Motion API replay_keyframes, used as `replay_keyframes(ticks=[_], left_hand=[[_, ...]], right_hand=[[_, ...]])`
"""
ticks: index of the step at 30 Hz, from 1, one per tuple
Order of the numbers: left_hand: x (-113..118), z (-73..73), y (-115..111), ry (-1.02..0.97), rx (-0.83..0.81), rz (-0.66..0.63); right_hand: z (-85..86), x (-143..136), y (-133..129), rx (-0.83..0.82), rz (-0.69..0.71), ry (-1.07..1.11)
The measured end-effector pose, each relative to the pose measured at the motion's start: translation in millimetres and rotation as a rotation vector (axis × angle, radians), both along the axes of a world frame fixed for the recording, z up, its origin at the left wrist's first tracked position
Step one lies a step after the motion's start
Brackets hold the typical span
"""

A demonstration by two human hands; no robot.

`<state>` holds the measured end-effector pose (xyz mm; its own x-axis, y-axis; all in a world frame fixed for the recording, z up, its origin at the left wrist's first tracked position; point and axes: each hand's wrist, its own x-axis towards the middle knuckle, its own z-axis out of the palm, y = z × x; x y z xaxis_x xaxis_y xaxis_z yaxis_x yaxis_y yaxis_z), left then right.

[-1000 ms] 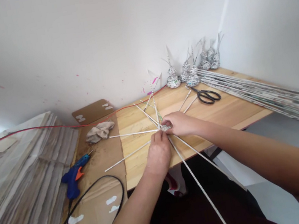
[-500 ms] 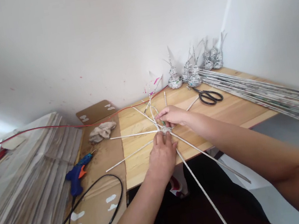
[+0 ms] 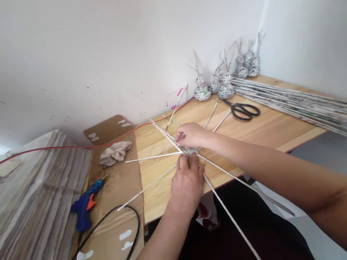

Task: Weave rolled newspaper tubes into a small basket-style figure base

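Between my hands lies a small woven paper base [image 3: 191, 150], with several rolled-paper sticks fanning out from it over the wooden table. My left hand [image 3: 187, 180] presses down on the near side of the base, its fingers bent over the edge and pinning it. Just beyond, my right hand [image 3: 191, 136] pinches a paper stick [image 3: 167, 134] between thumb and fingertips at the base's far left side. One long paper stick [image 3: 235, 222] runs from the base toward my lap, and another points to the lower right. My fingers partly cover the weave.
Scissors [image 3: 244, 110] and a bundle of paper sticks [image 3: 289, 100] lie at right. Woven gourd-shaped pieces [image 3: 201, 89] stand by the wall. Leftward are a blue glue gun [image 3: 84, 206] with a black cord, a crumpled cloth [image 3: 115, 153] and a tall newspaper stack [image 3: 36, 208].
My right hand has moved slightly left, and the stick it pinches has swung from upright to leaning left. My left hand stays on the base. The view has shifted slightly.
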<state>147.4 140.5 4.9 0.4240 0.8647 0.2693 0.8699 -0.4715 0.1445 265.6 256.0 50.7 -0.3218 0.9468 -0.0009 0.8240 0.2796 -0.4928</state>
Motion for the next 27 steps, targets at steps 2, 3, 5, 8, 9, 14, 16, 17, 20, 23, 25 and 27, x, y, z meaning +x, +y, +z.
replay_keyframes(ticks=[2,3,5,8,9,14,16,17,20,23,25,27], left_hand=[[0,-0.3,0,-0.008,-0.011,0.002],[1,-0.4,1,-0.012,-0.018,0.005],[1,-0.8,1,-0.019,-0.029,0.009],[1,-1.7,1,-0.029,-0.033,0.009],[1,-1.9,1,-0.034,-0.035,0.01],[2,-1.5,1,-0.042,-0.037,0.041],[2,-0.8,1,-0.036,-0.023,0.04],[2,-0.5,1,-0.032,-0.019,0.034],[2,-0.1,1,-0.021,-0.003,0.014],[2,-1.5,2,-0.005,0.026,0.011],[2,-3.2,2,0.01,0.039,0.005],[1,-5.0,3,0.022,0.052,-0.012]], right_hand=[[-4.3,-1,0,0.04,0.064,-0.026],[-5.4,-2,0,0.061,0.086,-0.061],[-5.7,-6,-3,0.113,0.087,-0.158],[-3.2,-14,-11,0.183,0.041,-0.295],[-2.3,-17,-13,0.199,0.028,-0.321],[0.9,-25,-20,0.219,-0.039,-0.343],[1.9,-23,-19,0.205,-0.071,-0.328],[2.4,-22,-18,0.194,-0.087,-0.32],[3.5,-18,-10,0.148,-0.127,-0.308],[5.2,-19,4,0.098,-0.131,-0.307],[6.9,-25,15,0.059,-0.124,-0.31],[8.2,-32,26,0.029,-0.149,-0.31]])
